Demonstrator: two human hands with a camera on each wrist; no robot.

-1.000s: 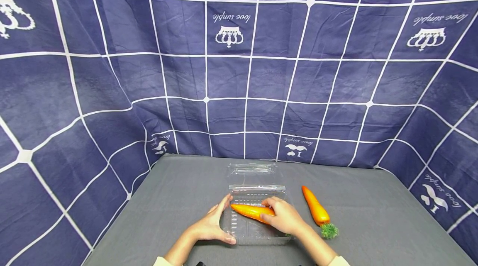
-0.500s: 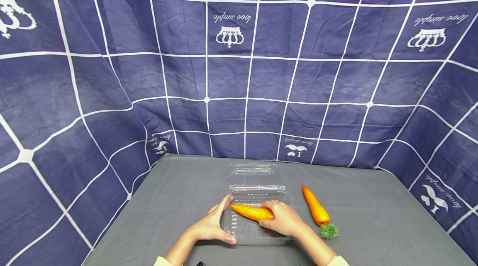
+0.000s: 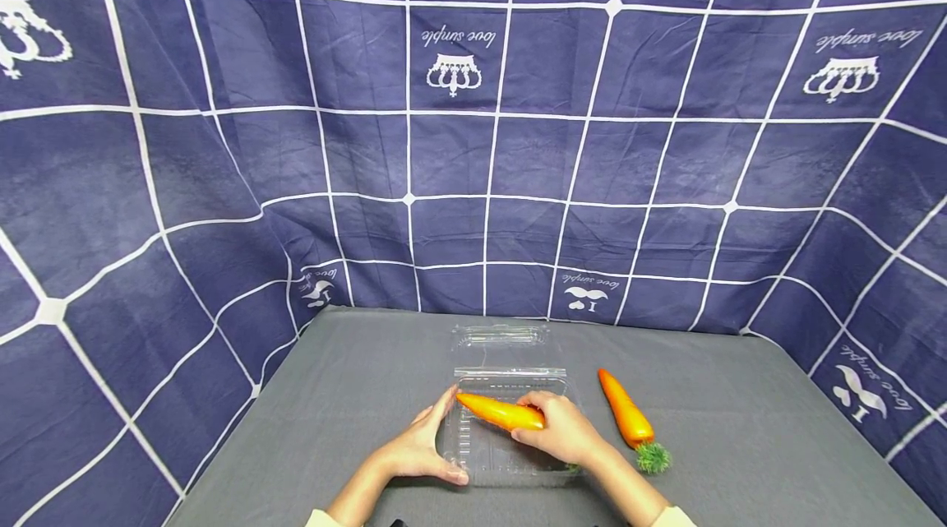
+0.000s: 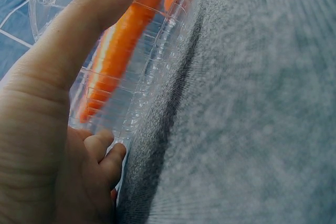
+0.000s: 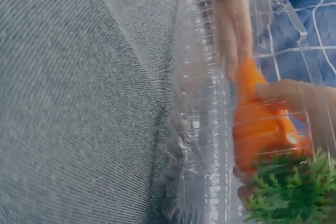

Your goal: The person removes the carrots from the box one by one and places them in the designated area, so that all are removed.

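A clear plastic clamshell container [image 3: 514, 478] lies on the grey cloth with its lid folded back. My right hand [image 3: 564, 430] grips an orange carrot [image 3: 497, 412] by its thick end, over the container's base. The carrot's tip points left, and its green leafy top [image 5: 291, 187] shows in the right wrist view. At the container's left end my left hand [image 3: 413, 449] is spread, thumb [image 4: 79, 30] along the front side and fingertips [image 4: 100, 145] by the far left corner. Its fingers look mostly straight and touch the container.
A second carrot [image 3: 625, 408] with a green leafy top [image 3: 653, 458] lies right of the container. The raised lid [image 3: 505, 336] extends behind the base. A blue curtain [image 3: 473, 157] with white lines bounds the back and sides of the grey table [image 3: 355, 379].
The gripped carrot has risen slightly, its tip now higher and more tilted. The right hand has shifted a little with it. My left hand stays in place.
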